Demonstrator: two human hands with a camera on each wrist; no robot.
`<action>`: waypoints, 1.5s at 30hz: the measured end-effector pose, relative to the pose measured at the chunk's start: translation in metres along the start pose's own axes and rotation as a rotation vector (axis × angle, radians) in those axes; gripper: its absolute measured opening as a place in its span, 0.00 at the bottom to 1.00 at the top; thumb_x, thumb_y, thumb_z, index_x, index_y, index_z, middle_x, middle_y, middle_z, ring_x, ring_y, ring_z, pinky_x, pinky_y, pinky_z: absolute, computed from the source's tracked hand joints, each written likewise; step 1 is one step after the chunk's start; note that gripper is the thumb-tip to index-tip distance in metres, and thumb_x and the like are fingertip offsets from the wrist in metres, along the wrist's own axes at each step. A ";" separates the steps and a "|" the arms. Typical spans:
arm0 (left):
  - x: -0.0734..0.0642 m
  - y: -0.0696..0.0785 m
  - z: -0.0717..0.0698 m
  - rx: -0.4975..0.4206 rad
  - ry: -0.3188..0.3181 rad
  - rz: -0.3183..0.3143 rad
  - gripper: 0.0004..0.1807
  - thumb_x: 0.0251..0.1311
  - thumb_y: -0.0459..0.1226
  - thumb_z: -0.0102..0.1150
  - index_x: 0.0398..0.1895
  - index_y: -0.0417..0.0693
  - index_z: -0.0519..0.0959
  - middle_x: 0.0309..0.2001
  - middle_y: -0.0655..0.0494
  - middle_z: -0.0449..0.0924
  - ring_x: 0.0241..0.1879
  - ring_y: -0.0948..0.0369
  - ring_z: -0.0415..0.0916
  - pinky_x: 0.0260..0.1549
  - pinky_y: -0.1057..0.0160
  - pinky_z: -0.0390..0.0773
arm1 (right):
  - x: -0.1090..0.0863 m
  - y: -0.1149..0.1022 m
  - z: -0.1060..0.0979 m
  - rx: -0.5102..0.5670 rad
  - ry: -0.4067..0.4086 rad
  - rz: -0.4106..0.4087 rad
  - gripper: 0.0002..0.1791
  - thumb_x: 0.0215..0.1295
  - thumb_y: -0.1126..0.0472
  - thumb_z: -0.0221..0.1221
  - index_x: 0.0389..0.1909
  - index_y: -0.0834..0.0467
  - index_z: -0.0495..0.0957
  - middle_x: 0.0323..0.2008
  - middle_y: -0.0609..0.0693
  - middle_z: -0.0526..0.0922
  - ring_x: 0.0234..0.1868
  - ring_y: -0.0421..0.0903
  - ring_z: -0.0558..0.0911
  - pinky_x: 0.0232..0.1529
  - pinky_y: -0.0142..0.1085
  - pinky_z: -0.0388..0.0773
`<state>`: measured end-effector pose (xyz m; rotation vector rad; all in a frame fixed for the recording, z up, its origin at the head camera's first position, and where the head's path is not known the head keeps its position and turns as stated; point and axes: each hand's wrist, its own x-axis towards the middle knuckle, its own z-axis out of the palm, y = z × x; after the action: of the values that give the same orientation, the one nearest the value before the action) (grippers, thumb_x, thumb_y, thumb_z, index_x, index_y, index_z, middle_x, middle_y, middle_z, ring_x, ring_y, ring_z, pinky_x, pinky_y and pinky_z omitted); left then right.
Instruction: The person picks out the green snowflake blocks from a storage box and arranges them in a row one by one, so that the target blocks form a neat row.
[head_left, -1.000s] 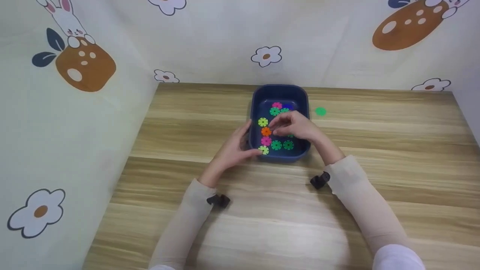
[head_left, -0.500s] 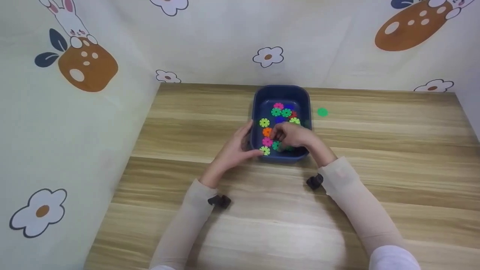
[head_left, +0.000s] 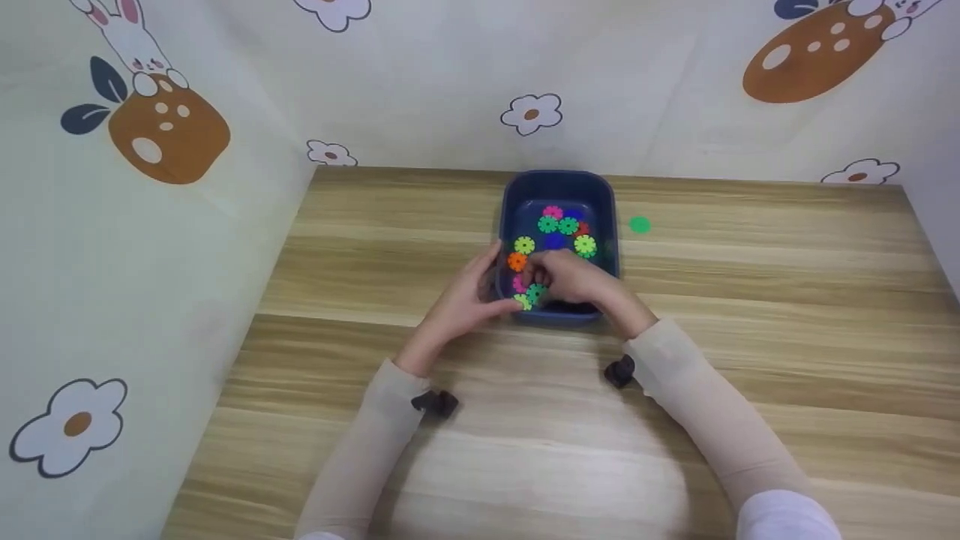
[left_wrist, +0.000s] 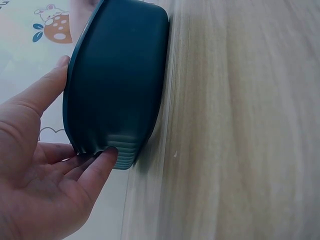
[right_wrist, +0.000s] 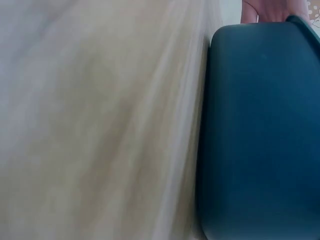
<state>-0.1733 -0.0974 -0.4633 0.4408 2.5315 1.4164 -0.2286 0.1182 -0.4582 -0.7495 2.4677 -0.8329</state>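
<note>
A dark blue plastic bin (head_left: 559, 182) stands on the wooden table with several flower-shaped plastic discs lying in it. My left hand (head_left: 461, 304) holds the bin's near left corner, thumb over the near rim and fingers along the left wall. In the left wrist view, its fingertips lie against a ridged part of the bin's wall. Inside the bin, my right hand (head_left: 574, 277) has curled fingers low over the discs. A green disc (head_left: 535, 294) lies right at its thumb, a pink disc (head_left: 518, 283) partly under its fingertips. I cannot tell whether they pinch one.
A round green disc (head_left: 640, 225) lies on the table, right of the bin. Orange (head_left: 517, 261), yellow-green (head_left: 524, 245) and other discs are spread over the bin's floor. A patterned cloth (head_left: 435, 90) hangs behind the table. A small black camera sits at each wrist.
My right hand has lowered into the near part of the bin and moved left. The orange, pink and green discs by its fingers have shifted left. My left hand stays at the corner.
</note>
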 end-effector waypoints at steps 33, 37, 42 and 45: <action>0.012 -0.003 -0.008 -0.023 -0.087 0.042 0.60 0.53 0.42 0.75 0.81 0.53 0.43 0.82 0.50 0.38 0.81 0.51 0.42 0.78 0.47 0.50 | -0.001 0.002 -0.003 0.308 0.057 -0.022 0.08 0.63 0.67 0.65 0.42 0.61 0.88 0.41 0.58 0.89 0.34 0.39 0.80 0.40 0.28 0.78; 0.016 -0.005 -0.011 0.038 -0.116 0.067 0.62 0.51 0.47 0.76 0.81 0.52 0.42 0.83 0.55 0.33 0.81 0.52 0.37 0.78 0.45 0.49 | -0.001 0.002 -0.004 0.312 0.065 -0.015 0.08 0.64 0.67 0.64 0.42 0.61 0.88 0.41 0.57 0.89 0.34 0.39 0.80 0.41 0.28 0.79; 0.019 -0.006 -0.014 0.069 -0.110 0.087 0.63 0.49 0.48 0.77 0.81 0.50 0.44 0.83 0.56 0.35 0.81 0.53 0.40 0.78 0.47 0.50 | -0.002 0.001 -0.006 0.357 0.102 -0.006 0.09 0.64 0.66 0.64 0.43 0.62 0.87 0.42 0.58 0.89 0.35 0.38 0.81 0.41 0.26 0.80; 0.020 -0.005 -0.015 0.117 -0.103 0.090 0.63 0.47 0.51 0.77 0.81 0.49 0.46 0.82 0.57 0.38 0.81 0.53 0.41 0.78 0.48 0.51 | -0.004 -0.001 -0.008 0.410 0.129 -0.001 0.10 0.64 0.67 0.64 0.45 0.64 0.87 0.44 0.62 0.88 0.34 0.36 0.84 0.42 0.26 0.82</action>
<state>-0.1977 -0.1044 -0.4604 0.6386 2.5487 1.2435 -0.2292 0.1234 -0.4508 -0.5619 2.2876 -1.3685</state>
